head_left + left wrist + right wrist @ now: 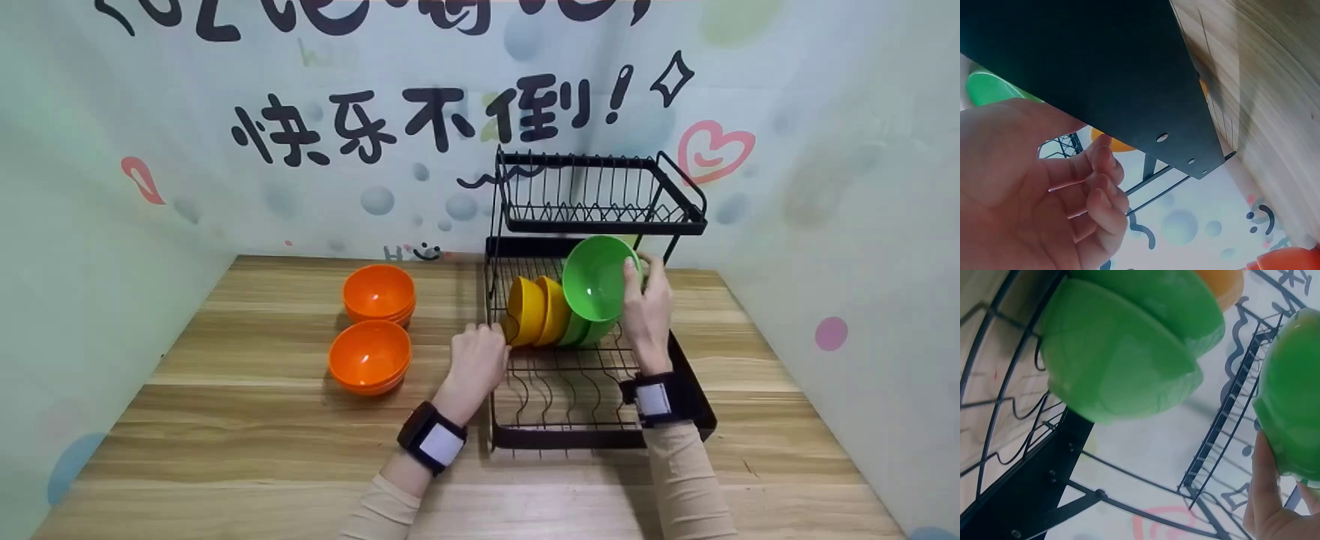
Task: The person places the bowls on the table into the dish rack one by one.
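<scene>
My right hand (649,311) pinches a green bowl (596,277) by its rim, mouth tilted toward the head camera, above the lower tier of a black dish rack (577,437). Two more green bowls (1123,354) stand on edge in the rack's wires, beside two yellow bowls (527,311). My left hand (478,356) grips the rack's left side. In the left wrist view its curled fingers (1109,194) lie on one side of the black side panel (1100,67), and the thumb is partly hidden behind it.
To the rack's left, two stacks of orange bowls (379,292) stand on the wooden table (225,420), one behind the other. The rack's upper tier (600,225) overhangs the back of the lower one. A printed backdrop (360,67) rises behind the table.
</scene>
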Demonstrator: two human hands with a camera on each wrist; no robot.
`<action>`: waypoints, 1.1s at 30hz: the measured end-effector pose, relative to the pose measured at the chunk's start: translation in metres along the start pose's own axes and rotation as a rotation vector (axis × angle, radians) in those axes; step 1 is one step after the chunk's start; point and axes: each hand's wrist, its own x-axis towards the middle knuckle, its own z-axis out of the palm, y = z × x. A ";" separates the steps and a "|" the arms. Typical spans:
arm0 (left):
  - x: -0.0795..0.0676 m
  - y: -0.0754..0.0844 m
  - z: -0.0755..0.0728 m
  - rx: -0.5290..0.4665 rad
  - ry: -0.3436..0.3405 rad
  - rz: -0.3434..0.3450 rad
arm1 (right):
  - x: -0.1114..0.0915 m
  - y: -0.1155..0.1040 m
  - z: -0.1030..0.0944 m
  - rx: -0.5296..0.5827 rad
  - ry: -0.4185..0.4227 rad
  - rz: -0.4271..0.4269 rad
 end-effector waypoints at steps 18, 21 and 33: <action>-0.002 -0.003 -0.001 -0.046 -0.070 -0.046 | 0.011 0.018 -0.013 -0.106 0.124 0.053; -0.003 -0.003 -0.001 -0.039 -0.054 -0.041 | 0.011 0.020 -0.015 -0.133 0.127 0.085; -0.004 -0.003 -0.001 -0.021 -0.031 -0.039 | 0.014 0.025 -0.019 -0.193 0.172 0.122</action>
